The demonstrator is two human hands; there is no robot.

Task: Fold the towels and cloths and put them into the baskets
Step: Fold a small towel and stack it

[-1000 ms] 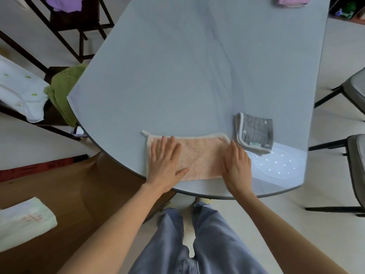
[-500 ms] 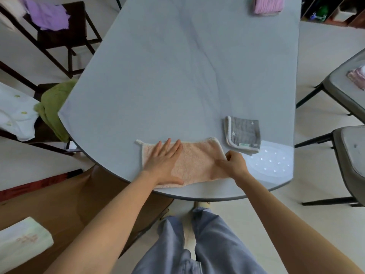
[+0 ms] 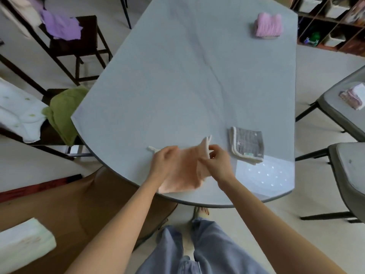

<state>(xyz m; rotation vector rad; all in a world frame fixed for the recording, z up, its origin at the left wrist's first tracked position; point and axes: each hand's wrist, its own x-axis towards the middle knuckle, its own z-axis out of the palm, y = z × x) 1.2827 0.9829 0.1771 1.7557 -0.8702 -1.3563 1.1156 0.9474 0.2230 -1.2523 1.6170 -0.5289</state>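
Grey table [image 3: 177, 76], peach cloth [image 3: 183, 171] in hands

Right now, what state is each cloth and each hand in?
Peach cloth: on the table edge, right end lifted, mid-fold.
Left hand: grips the peach cloth's left end.
Right hand: pinches the lifted right end.
Grey cloth: folded, flat on the table.
Pink towel: folded, at the table's far end.
Green towel: crumpled on a chair.
Purple cloth: unfolded on a chair.
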